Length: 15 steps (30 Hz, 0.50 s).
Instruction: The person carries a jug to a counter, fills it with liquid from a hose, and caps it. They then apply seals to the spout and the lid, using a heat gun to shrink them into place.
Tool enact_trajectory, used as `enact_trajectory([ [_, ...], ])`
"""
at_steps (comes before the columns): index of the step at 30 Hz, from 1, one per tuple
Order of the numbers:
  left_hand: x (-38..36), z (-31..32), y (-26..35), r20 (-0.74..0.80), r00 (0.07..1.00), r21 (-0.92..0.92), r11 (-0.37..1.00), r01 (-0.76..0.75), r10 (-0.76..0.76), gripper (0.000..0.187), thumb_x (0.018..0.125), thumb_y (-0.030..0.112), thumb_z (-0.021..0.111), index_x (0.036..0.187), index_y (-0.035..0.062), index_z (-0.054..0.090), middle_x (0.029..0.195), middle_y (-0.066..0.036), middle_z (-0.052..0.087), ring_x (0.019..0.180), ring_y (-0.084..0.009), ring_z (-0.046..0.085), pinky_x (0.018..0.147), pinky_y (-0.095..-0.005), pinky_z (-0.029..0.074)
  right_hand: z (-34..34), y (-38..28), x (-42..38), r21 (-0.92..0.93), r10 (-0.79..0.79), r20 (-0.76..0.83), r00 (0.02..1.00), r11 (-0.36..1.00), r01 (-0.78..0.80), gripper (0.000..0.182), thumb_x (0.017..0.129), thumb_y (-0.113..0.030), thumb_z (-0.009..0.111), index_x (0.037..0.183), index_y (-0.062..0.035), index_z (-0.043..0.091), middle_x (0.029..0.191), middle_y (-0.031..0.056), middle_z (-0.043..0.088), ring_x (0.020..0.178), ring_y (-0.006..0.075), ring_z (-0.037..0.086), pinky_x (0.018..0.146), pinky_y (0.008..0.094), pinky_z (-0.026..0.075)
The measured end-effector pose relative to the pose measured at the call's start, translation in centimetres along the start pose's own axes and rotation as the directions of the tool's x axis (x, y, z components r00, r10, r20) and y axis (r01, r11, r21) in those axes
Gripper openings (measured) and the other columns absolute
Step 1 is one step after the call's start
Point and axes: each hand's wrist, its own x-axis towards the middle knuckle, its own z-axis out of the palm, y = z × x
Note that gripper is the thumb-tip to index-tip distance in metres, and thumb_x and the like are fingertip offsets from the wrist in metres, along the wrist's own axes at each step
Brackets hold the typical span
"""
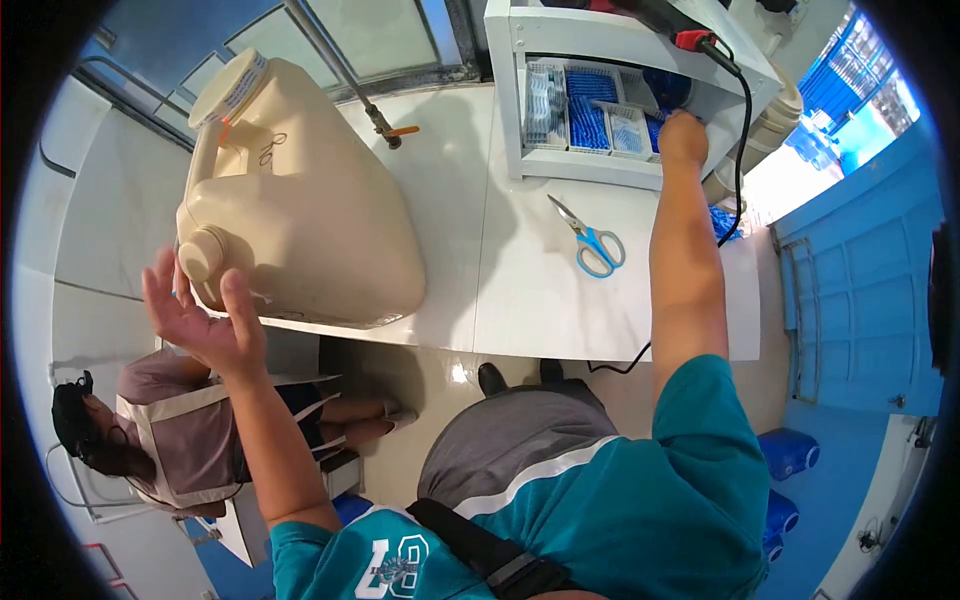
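My left hand [208, 322] is raised with fingers spread beside the capped spout [203, 252] of a large beige plastic jug [320, 210], holding nothing. The jug stands on the white counter [450, 230]. My right hand [685, 138] reaches into the right side of a white shelf unit [590, 170], its fingers hidden inside. Right by it are white baskets with blue items [587, 110] and clear-and-blue packed pieces [628, 133]. Scissors with blue handles [600, 252] lie on the counter between my arms, blades parted.
A red-and-black tool [690, 38] rests on the shelf unit, its black cord [746, 130] hanging past the counter edge. Behind the jug is a tap with an orange lever [403, 131]. A seated person [185, 430] is at my left. Blue containers [790, 455] stand at lower right.
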Motion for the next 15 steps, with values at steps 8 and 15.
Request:
enact_trajectory([
  [8, -1.9, -0.8, 3.9, -0.075, 0.997, -0.296, 0.955, -0.026, 0.003, 0.048, 0.094, 0.005, 0.055, 0.138, -0.0066, 0.037, 0.123, -0.023, 0.057, 0.108, -0.0274, 0.060, 0.100, -0.0439, 0.050, -7.0, -5.0, -7.5, 0.641, -0.030, -0.128, 0.991, 0.760, 0.106, 0.029, 0.099, -0.030, 0.065, 0.110, -0.0044, 0.072, 0.110, 0.0175, 0.074, 0.097, 0.0292, 0.072, 0.083, 0.0383, 0.055],
  [15, -2.1, 7.9, 13.3, 0.664, 0.653, -0.568, 0.322, 0.757, -0.364, 0.050, 0.099, 0.011, 0.063, 0.143, -0.0023, 0.045, 0.130, -0.018, 0.061, 0.113, -0.0205, 0.061, 0.099, -0.0352, 0.050, -15.9, -14.1, -23.6, 0.989, -0.589, 0.143, 0.796, 0.116, -0.092, 0.027, 0.099, -0.016, 0.070, 0.116, 0.0014, 0.060, 0.097, 0.0043, 0.069, 0.087, 0.0074, 0.061, 0.078, 0.0229, 0.048],
])
